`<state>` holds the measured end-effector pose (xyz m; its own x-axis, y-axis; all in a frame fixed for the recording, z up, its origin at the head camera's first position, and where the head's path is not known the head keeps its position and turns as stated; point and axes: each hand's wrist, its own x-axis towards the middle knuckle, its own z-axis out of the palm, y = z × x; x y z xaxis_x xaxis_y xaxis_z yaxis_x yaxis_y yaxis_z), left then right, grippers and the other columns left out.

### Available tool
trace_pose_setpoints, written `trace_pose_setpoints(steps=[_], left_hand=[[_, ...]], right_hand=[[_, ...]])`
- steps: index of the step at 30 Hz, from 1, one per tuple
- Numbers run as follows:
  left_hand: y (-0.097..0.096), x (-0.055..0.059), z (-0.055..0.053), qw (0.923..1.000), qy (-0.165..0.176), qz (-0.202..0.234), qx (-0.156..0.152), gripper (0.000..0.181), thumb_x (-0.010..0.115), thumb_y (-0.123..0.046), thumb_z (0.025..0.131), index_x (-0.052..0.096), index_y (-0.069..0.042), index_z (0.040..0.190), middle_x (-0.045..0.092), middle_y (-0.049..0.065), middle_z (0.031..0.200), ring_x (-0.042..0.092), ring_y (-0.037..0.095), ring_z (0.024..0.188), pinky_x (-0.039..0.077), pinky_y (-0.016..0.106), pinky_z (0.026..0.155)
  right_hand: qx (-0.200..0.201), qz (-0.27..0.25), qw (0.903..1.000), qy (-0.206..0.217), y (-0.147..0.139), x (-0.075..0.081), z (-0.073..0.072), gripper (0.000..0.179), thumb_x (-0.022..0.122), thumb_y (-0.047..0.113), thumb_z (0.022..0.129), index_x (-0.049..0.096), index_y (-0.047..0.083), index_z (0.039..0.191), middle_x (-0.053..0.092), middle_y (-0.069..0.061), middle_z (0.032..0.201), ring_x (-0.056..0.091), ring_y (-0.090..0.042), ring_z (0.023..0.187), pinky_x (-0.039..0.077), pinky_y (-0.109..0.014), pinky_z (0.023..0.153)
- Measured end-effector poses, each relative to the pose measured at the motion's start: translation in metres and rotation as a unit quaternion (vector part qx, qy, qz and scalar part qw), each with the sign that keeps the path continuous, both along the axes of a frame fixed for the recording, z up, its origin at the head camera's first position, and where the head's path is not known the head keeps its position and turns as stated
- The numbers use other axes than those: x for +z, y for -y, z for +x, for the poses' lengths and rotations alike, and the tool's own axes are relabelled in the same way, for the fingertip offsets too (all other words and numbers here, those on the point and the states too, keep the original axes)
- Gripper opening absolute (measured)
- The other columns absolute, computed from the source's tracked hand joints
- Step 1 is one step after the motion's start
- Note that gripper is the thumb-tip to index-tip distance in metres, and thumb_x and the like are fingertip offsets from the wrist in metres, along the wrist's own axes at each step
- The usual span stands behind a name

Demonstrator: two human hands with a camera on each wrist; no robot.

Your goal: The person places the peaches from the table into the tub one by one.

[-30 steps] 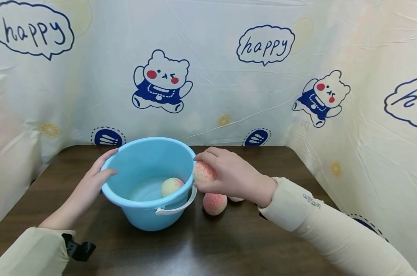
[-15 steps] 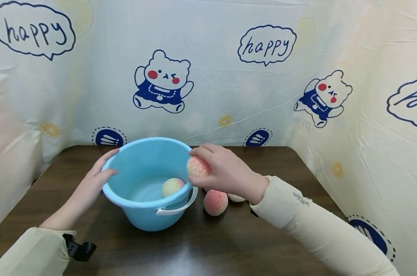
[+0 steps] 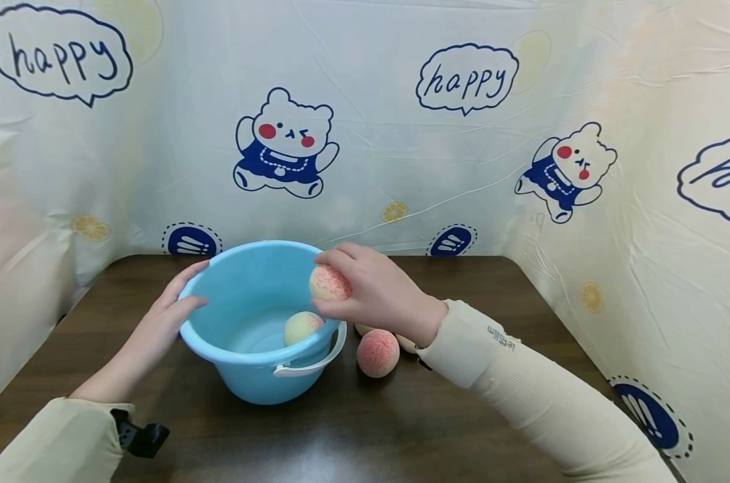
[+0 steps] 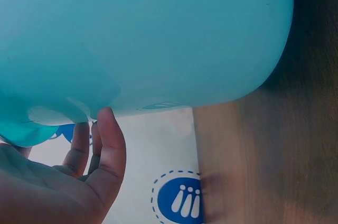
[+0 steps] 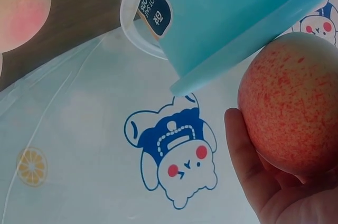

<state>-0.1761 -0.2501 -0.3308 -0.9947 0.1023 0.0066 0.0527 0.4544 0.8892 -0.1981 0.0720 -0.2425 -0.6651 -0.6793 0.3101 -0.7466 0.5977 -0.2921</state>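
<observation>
A light blue bucket [image 3: 250, 384] stands on the dark wooden table. My left hand [image 3: 170, 307] grips its left rim, thumb over the inside and fingers against the outer wall, as the left wrist view shows the fingertips [image 4: 109, 123] at the plastic. Over the bucket's right rim my right hand [image 3: 380, 288] holds a pink-speckled peach [image 3: 330, 282] between fingers and thumb. The same peach [image 5: 290, 105] fills the right side of the right wrist view. A paler peach [image 3: 301, 327] lies inside the bucket, partly hidden by the near rim.
A reddish peach [image 3: 378, 353] rests on the table right of the bucket, with more peaches partly hidden behind it under my right arm. The white bucket handle [image 3: 310, 369] hangs down on the right front. A printed curtain [image 3: 377, 154] surrounds the table.
My right hand has carried the held peach leftward and slightly up, from beside the bucket's right rim to over it. The left hand and the bucket have stayed in place.
</observation>
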Motion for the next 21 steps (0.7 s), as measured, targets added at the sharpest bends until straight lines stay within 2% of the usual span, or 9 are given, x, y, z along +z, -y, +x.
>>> trace_pose_setpoints(steps=[9,14,21], left_hand=[[-0.001,0.000,0.001,1.0000,-0.002,0.002,0.000,0.062,0.029,-0.026,0.106,0.002,-0.016,0.160,0.003,0.027,0.163,0.027,0.051,0.135,0.042,0.059,0.095],[0.000,0.000,0.000,1.0000,-0.005,0.003,-0.001,0.062,0.029,-0.026,0.106,0.002,-0.016,0.160,0.002,0.026,0.163,0.026,0.051,0.136,0.042,0.060,0.095],[-0.001,0.001,0.000,1.0000,0.000,0.005,0.000,0.063,0.030,-0.024,0.105,0.002,-0.016,0.160,0.004,0.027,0.162,0.028,0.049,0.134,0.044,0.047,0.090]], right_hand=[[-0.003,0.001,0.9999,0.014,0.009,0.001,-0.006,0.049,0.068,0.038,0.087,0.060,0.016,0.130,0.061,0.001,0.120,0.056,-0.012,0.100,0.051,-0.024,0.078],[0.000,0.007,1.0000,0.006,0.015,0.003,-0.009,0.049,0.068,0.039,0.087,0.061,0.016,0.129,0.062,0.001,0.118,0.056,-0.012,0.099,0.051,-0.024,0.077],[0.003,0.023,0.9997,0.003,0.024,0.005,-0.015,0.051,0.067,0.040,0.088,0.060,0.015,0.132,0.062,-0.001,0.124,0.058,-0.014,0.103,0.051,-0.027,0.082]])
